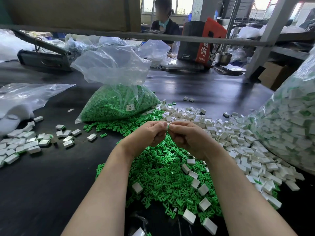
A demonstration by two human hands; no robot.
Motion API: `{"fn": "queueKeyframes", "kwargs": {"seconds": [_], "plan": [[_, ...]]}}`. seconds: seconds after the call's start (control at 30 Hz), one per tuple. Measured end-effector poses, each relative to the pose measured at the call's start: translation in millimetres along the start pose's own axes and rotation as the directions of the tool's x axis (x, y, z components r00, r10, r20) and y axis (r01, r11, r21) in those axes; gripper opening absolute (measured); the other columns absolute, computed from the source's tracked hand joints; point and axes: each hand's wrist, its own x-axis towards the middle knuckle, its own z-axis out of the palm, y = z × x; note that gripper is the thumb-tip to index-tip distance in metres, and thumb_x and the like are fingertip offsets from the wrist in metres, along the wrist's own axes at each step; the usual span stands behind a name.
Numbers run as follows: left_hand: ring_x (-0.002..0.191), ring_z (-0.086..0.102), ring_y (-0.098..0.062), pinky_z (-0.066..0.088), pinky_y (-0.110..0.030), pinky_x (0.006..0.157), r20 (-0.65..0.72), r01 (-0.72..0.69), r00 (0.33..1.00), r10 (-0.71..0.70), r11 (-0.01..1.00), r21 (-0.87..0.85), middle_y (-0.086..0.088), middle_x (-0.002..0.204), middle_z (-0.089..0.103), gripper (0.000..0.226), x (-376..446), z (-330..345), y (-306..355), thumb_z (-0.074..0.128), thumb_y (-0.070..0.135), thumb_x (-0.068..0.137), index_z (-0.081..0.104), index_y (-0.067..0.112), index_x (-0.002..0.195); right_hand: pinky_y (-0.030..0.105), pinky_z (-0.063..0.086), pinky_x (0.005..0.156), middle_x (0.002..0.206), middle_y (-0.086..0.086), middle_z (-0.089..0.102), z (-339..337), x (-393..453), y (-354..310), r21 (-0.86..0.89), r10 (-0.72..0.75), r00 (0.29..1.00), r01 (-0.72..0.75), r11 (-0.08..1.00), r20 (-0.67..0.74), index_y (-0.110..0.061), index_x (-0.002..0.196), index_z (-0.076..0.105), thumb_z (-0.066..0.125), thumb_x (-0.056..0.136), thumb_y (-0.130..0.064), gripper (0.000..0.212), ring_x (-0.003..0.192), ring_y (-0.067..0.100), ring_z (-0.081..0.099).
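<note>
- Left hand (148,136) and right hand (189,137) met fingertip to fingertip above the table (51,184), fingers curled, each pinching one end of the same small part.
- The part was a white shell (166,127), held in the air between the two thumbs. A sliver of green showed at its edge, so I read this as a green insert being pressed in. Whether it was fully seated was too small to tell.
- Directly under the wrists was the green pile (163,171): loose inserts, heaped, with a few white shells scattered on top.
- Just right of it, touching and partly mixed in, was the white pile (238,138): empty shells, many of them.
- Well off to the left was the done pile (22,145): white shells with green showing, lying flat and spread out. It was much smaller than either stock pile.
- Behind the hands stood the green bag (117,103), open-topped and largely full of inserts.
- At the far right was the big bag (289,120), packed with white-and-green pieces, which looked like finished output.
- Judgement: one unit was mid-assembly, with a modest batch loose on the table. The bulk of the loose stock, plus the green bag, was left to do.
</note>
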Motion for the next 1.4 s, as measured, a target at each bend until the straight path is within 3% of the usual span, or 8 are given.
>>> {"fn": "queueKeyframes", "kwargs": {"seconds": [0.17, 0.27, 0.4, 0.8, 1.03, 1.17, 1.3, 1.4], "plan": [[0.048, 0.025, -0.008, 0.022, -0.019, 0.046, 0.026, 0.039, 0.999, -0.039, 0.999, 0.018, 0.006, 0.055, 0.034, 0.04, -1, -1, 0, 0.035, 0.025, 0.105, 0.037, 0.017, 0.066, 0.013, 0.023, 0.041, 0.055, -0.007, 0.04, -1, -2, -2, -0.028, -0.003, 1.0, 0.003, 1.0, 0.009, -0.011, 0.075, 0.053, 0.047, 0.1, -0.01, 0.026, 0.046, 0.005, 0.028], [0.048, 0.024, -0.008, 0.021, -0.019, 0.046, 0.043, 0.05, 0.998, -0.05, 0.999, 0.022, 0.005, 0.055, 0.032, 0.041, -1, -1, 1, 0.035, 0.024, 0.105, 0.036, 0.017, 0.065, 0.011, 0.026, 0.04, 0.054, -0.011, 0.043, -2, -3, -3, -0.055, -0.016, 0.999, 0.018, 0.998, 0.041, -0.002, 0.095, 0.055, 0.047, 0.1, -0.01, 0.012, 0.045, 0.002, 0.03], [0.05, 0.022, -0.01, 0.018, -0.023, 0.047, 0.051, 0.064, 0.996, -0.067, 0.997, 0.051, 0.0, 0.058, 0.028, 0.041, -3, -1, 3, 0.034, 0.02, 0.106, 0.035, 0.016, 0.065, 0.011, 0.027, 0.042, 0.056, -0.01, 0.044, -4, -3, -1, -0.099, -0.002, 1.0, 0.005, 0.995, 0.032, 0.006, 0.11, 0.058, 0.049, 0.099, -0.009, 0.021, 0.047, 0.002, 0.031], [0.05, 0.022, -0.009, 0.016, -0.024, 0.048, 0.079, 0.087, 0.993, -0.092, 0.994, 0.064, 0.0, 0.059, 0.028, 0.04, -5, 0, 6, 0.034, 0.019, 0.105, 0.034, 0.017, 0.065, 0.011, 0.03, 0.044, 0.059, -0.01, 0.044, -5, -5, -1, -0.087, -0.007, 0.995, 0.016, 0.996, 0.101, -0.009, 0.085, 0.058, 0.048, 0.099, -0.01, 0.017, 0.049, 0.002, 0.034], [0.05, 0.027, -0.008, 0.025, -0.018, 0.048, 0.085, 0.084, 0.992, -0.092, 0.992, 0.093, 0.006, 0.056, 0.034, 0.037, -3, -4, 1, 0.037, 0.022, 0.105, 0.04, 0.016, 0.069, 0.011, 0.03, 0.044, 0.056, -0.013, 0.046, -7, -3, 1, -0.125, 0.016, 0.997, -0.007, 0.992, 0.075, 0.008, 0.111, 0.058, 0.05, 0.099, -0.012, 0.025, 0.048, 0.001, 0.035], [0.054, 0.029, -0.007, 0.025, -0.02, 0.051, 0.068, 0.053, 0.996, -0.062, 0.992, 0.117, 0.008, 0.06, 0.038, 0.026, -1, -4, -2, 0.04, 0.025, 0.105, 0.047, 0.013, 0.082, 0.011, 0.029, 0.042, 0.055, -0.013, 0.046, -6, -3, 2, -0.082, 0.007, 0.999, -0.004, 0.997, 0.042, -0.003, 0.097, 0.059, 0.049, 0.099, -0.012, 0.013, 0.047, 0.0, 0.034], [0.054, 0.031, -0.005, 0.026, -0.017, 0.049, 0.036, 0.025, 0.999, -0.026, 0.999, 0.021, 0.01, 0.059, 0.041, 0.031, 2, -3, -3, 0.04, 0.024, 0.104, 0.057, 0.022, 0.078, 0.011, 0.027, 0.042, 0.057, -0.011, 0.043, -4, -3, 0, -0.034, -0.024, 0.999, 0.025, 0.999, 0.032, -0.009, 0.089, 0.058, 0.047, 0.1, -0.012, 0.015, 0.047, 0.001, 0.031], [0.052, 0.031, -0.004, 0.025, -0.016, 0.049, 0.022, 0.026, 0.999, -0.026, 1.0, 0.003, 0.011, 0.058, 0.042, 0.032, 3, -2, -4, 0.039, 0.024, 0.105, 0.052, 0.02, 0.076, 0.012, 0.028, 0.044, 0.058, -0.011, 0.043, -3, -1, -1, -0.086, -0.046, 0.999, 0.046, 0.995, 0.001, -0.007, 0.094, 0.059, 0.047, 0.101, -0.012, 0.015, 0.048, 0.001, 0.032]]}}
